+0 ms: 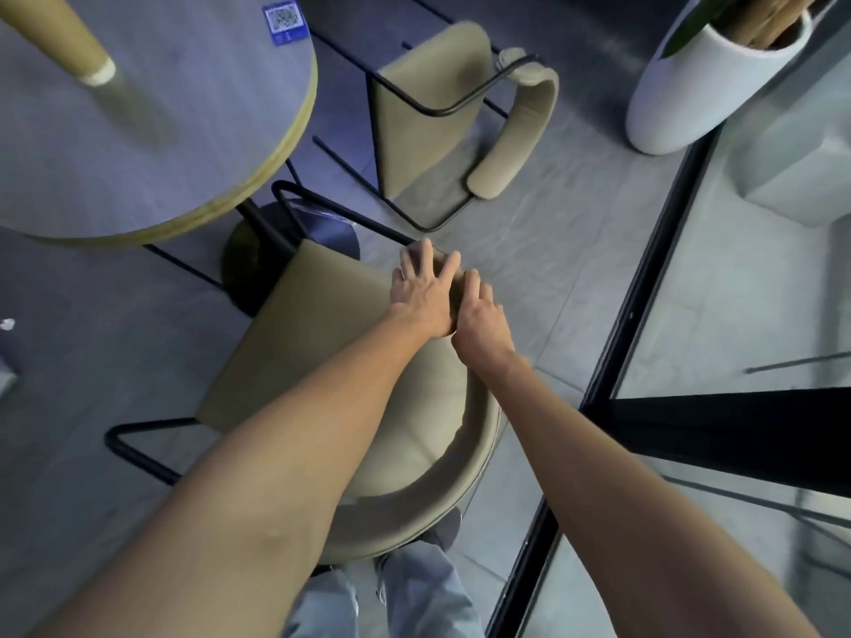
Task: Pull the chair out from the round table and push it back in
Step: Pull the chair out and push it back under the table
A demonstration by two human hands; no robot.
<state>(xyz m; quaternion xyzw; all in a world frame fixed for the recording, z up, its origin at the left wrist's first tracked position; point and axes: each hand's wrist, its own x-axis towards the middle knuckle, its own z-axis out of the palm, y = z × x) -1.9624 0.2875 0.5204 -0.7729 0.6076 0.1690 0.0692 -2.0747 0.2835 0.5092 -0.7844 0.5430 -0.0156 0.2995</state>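
The round table [193, 131], grey-topped with a pale wooden edge, fills the upper left. A beige padded chair [294, 347] on a black tube frame stands below it, its seat front near the table's dark base [244, 264] and its curved backrest close to my legs. Both my hands meet on the right end of that backrest. My left hand [423, 292] lies on it with fingers spread and straight. My right hand [481, 322] sits just to the right, its fingers curled over the padded end.
A second beige chair [428, 117] stands beyond, to the right of the table. A white planter [700, 89] is at the upper right. A glass wall with a black frame [644, 292] runs along the right, close to the chair. The floor is grey tile.
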